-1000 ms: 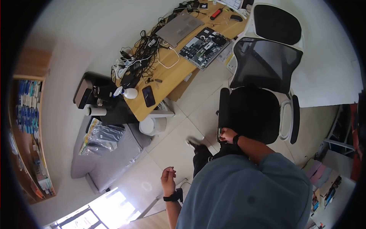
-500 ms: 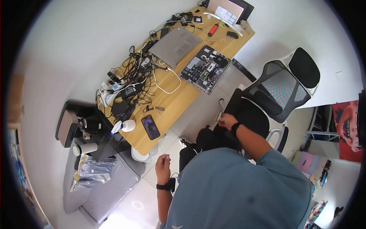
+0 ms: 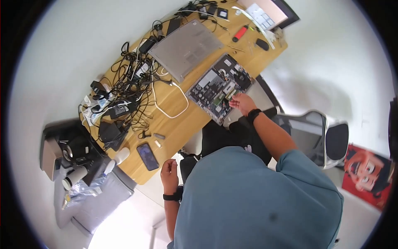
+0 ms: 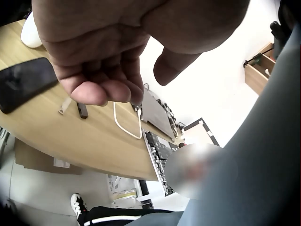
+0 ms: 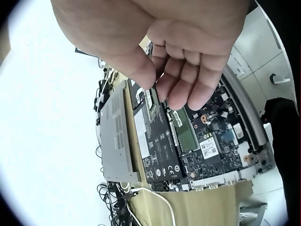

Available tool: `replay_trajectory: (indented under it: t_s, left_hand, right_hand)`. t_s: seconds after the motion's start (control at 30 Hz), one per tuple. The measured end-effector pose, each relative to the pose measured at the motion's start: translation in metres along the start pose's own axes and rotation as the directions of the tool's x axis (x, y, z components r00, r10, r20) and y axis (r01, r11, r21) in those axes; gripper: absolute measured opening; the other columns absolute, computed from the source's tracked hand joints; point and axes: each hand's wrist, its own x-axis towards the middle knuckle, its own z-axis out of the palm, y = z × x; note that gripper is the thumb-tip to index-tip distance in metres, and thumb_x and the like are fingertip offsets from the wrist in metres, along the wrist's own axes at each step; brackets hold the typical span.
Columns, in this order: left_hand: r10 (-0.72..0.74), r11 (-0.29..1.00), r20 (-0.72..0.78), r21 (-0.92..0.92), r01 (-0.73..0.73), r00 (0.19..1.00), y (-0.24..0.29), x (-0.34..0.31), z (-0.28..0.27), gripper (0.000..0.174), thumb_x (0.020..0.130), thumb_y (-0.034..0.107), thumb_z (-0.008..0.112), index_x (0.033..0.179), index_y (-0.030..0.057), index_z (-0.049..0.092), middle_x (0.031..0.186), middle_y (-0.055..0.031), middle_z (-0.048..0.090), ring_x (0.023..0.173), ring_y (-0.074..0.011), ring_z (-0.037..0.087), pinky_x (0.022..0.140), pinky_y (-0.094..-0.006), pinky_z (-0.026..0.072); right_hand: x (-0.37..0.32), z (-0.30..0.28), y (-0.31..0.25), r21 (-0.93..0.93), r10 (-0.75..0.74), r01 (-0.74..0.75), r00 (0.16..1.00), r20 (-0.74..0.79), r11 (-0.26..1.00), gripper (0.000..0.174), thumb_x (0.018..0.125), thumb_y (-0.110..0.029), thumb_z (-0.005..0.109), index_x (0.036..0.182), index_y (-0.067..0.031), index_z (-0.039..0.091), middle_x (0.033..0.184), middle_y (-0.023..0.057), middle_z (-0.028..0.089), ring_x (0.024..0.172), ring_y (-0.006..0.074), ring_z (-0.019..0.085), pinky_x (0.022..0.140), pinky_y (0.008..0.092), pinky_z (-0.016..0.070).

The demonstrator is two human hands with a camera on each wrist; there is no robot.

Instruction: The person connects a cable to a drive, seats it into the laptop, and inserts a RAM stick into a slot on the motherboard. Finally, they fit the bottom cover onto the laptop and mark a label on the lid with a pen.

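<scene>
An opened laptop (image 3: 207, 89) lies on the desk with its circuit board and black battery (image 5: 157, 146) uncovered. Over the board, my right hand (image 3: 243, 103) pinches a small green memory module (image 5: 151, 106) between thumb and fingertips. The fingers hide part of the module. A green strip (image 5: 187, 134) shows in the board below the fingertips. My left hand (image 3: 169, 176) hangs off the desk's front edge, its fingers loosely curled and holding nothing. The nearest thing to it is a dark phone (image 3: 147, 157) lying on the desk.
Behind the laptop lies a grey bottom cover (image 3: 185, 49). Tangled cables (image 3: 132, 83) and a white cord (image 3: 182, 108) spread over the desk's left part. A red-handled tool (image 3: 240, 34) and a mouse (image 3: 262, 44) lie at the far right. An office chair (image 3: 304, 133) stands at the right.
The person has moved up to the desk. My right hand has carried the memory module from beside the chair to over the opened laptop. The left hand stays loosely curled, now nearer the phone.
</scene>
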Motion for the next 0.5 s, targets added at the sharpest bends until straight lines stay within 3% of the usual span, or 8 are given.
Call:
replay_trajectory:
  t_s: [0.13, 0.27, 0.33, 0.5]
  left_hand:
    - [-0.069, 0.983, -0.039, 0.169, 0.074, 0.997, 0.029, 0.038, 0.079, 0.022, 0.100, 0.021, 0.062, 0.111, 0.0030, 0.066, 0.089, -0.0055, 0.067, 0.083, -0.0155, 0.061, 0.078, -0.0306, 0.0506]
    - [-0.063, 0.976, -0.034, 0.207, 0.068, 0.997, 0.023, 0.077, 0.137, 0.033, 0.096, 0.015, 0.065, 0.125, 0.0029, 0.060, 0.093, -0.0069, 0.063, 0.079, -0.0176, 0.060, 0.073, -0.0315, 0.0510]
    - [-0.011, 0.971, -0.054, 0.237, 0.024, 0.998, 0.012, 0.093, 0.150, 0.040, 0.095, 0.012, 0.064, 0.132, 0.0029, 0.055, 0.099, -0.0083, 0.063, 0.080, -0.0183, 0.061, 0.073, -0.0319, 0.0516]
    - [0.011, 0.980, -0.137, 0.198, 0.016, 0.991, 0.000, 0.123, 0.164, 0.038, 0.095, 0.010, 0.062, 0.132, 0.0025, 0.055, 0.103, -0.0096, 0.065, 0.084, -0.0197, 0.063, 0.074, -0.0324, 0.0533]
  right_hand:
    - [0.021, 0.005, -0.039, -0.037, 0.145, -0.144, 0.989, 0.021, 0.989, 0.014, 0.097, -0.011, 0.066, 0.091, -0.0065, 0.054, 0.090, 0.0084, 0.066, 0.092, 0.0246, 0.069, 0.091, 0.0428, 0.0577]
    - [0.042, -0.014, -0.050, -0.017, 0.287, -0.286, 0.957, 0.041, 0.958, 0.012, 0.097, -0.010, 0.065, 0.092, -0.0068, 0.055, 0.094, 0.0098, 0.068, 0.094, 0.0254, 0.070, 0.093, 0.0422, 0.0572]
    - [0.040, -0.016, -0.049, -0.044, 0.343, -0.341, 0.939, 0.030, 0.939, 0.011, 0.097, -0.011, 0.066, 0.093, -0.0067, 0.056, 0.097, 0.0116, 0.069, 0.096, 0.0259, 0.070, 0.092, 0.0412, 0.0574]
    - [0.050, -0.004, -0.052, -0.165, 0.316, -0.313, 0.949, -0.010, 0.935, 0.013, 0.097, -0.012, 0.067, 0.094, -0.0053, 0.057, 0.100, 0.0128, 0.071, 0.095, 0.0242, 0.071, 0.088, 0.0361, 0.0583]
